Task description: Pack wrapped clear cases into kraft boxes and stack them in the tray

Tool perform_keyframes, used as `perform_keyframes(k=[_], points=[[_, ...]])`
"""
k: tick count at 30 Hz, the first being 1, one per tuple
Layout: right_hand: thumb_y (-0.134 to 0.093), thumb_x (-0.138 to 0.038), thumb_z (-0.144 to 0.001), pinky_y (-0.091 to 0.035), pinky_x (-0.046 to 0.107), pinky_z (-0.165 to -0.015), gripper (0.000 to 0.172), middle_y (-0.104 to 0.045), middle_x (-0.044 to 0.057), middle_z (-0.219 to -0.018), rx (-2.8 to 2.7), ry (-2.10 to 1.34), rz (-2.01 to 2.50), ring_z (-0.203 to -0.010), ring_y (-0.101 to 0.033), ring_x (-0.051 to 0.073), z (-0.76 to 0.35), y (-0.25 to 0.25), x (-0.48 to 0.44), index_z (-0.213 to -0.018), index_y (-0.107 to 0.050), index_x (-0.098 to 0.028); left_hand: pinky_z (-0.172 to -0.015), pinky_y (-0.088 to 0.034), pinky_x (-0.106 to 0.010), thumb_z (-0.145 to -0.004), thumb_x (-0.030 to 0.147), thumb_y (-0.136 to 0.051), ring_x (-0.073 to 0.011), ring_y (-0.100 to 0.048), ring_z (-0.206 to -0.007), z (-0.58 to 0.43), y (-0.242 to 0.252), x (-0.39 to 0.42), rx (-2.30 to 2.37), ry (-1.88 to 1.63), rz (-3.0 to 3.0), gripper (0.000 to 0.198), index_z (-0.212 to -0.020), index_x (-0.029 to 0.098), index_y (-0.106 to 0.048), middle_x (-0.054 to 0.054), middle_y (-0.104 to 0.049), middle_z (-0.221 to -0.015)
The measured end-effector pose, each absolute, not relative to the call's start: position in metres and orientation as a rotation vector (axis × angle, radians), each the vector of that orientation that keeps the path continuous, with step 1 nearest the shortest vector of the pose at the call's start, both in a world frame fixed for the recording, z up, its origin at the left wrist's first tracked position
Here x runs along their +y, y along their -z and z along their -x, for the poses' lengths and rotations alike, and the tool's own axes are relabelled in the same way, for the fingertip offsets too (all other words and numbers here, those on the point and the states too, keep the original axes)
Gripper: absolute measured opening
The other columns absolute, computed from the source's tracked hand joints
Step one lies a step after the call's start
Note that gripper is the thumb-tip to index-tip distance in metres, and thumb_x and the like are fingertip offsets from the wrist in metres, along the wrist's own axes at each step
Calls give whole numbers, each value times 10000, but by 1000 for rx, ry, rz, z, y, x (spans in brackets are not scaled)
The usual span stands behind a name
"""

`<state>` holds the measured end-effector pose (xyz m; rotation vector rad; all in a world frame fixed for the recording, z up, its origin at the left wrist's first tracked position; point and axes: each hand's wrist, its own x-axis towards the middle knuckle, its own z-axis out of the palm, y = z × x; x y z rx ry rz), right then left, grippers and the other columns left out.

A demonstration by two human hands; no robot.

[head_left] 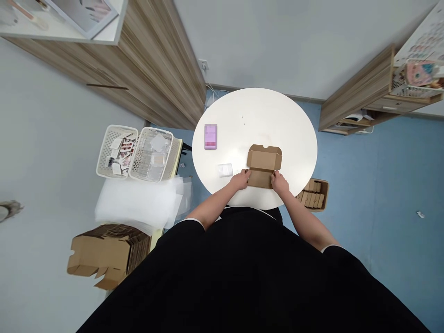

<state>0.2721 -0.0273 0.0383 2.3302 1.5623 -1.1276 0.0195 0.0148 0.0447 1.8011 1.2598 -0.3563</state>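
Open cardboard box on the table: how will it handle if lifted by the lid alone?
Probably light for its size: the cardboard box looks like thin corrugated board. The lid would likely swing at its fold if lifted alone. The panels look fairly stiff, and its flat shape on the white table suggests it won't roll.

Walls: pale grey wall [298, 41], white power socket [203, 64] low on it
Floor: blue floor [378, 185]
Furniture: wood-grain cabinet [152, 69] on the left, wooden shelf unit [357, 99] on the right, round white table [277, 120] between them
Light: soft, even
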Motion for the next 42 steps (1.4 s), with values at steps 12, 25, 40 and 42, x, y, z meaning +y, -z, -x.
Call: perform_keyframes(k=[12, 25, 40, 42], points=[[-277, -341, -1075, -479, 455, -937, 367, -536, 147, -1294, 1461, 1031, -2414, -1142, -579, 299, -244, -35, -29, -1251, -578, -229, -917, -536, -478, -909, 292, -692, -386, -683, -1093, -61, -43, -1, 1407, 308, -1766, 633, -1460, 146, -418, -263, -382, -1490], [-318, -360, -1085, -464, 430, -999, 404, -525, 147, -1395, 1731, 977, -2306, -1161, -559, 298, -258, -15, -50, -1332, -597, -203, -1128, -455, -455, -644, 573, -891, -430, -392, -1477, -26, -26, -2, 1070, 541, -1835, 1444, -1683, 260, 62, -166, 184, -1731], [-423, -207, -978, -470, 397, -1121, 485, -539, 157, -1439, 1852, 1258, -2155, -1297, -570, 289, -282, -12, -50, -1434, -582, -158, -942, -536, -479, -767, 400, -734, -384, -607, -1212, -47, -31, -11, 1291, 518, -1909, 1015, -1624, 245, -214, -195, -41, -1722], [-425, -219, -989, -474, 403, -1122, 479, -538, 157, -1448, 1857, 1263, -2176, -1316, -564, 285, -283, -11, -51, -1439, -580, -163, -949, -533, -495, -805, 473, -700, -387, -617, -1216, -46, -33, -10, 1260, 508, -1886, 986, -1634, 279, -204, -177, -28, -1729]])
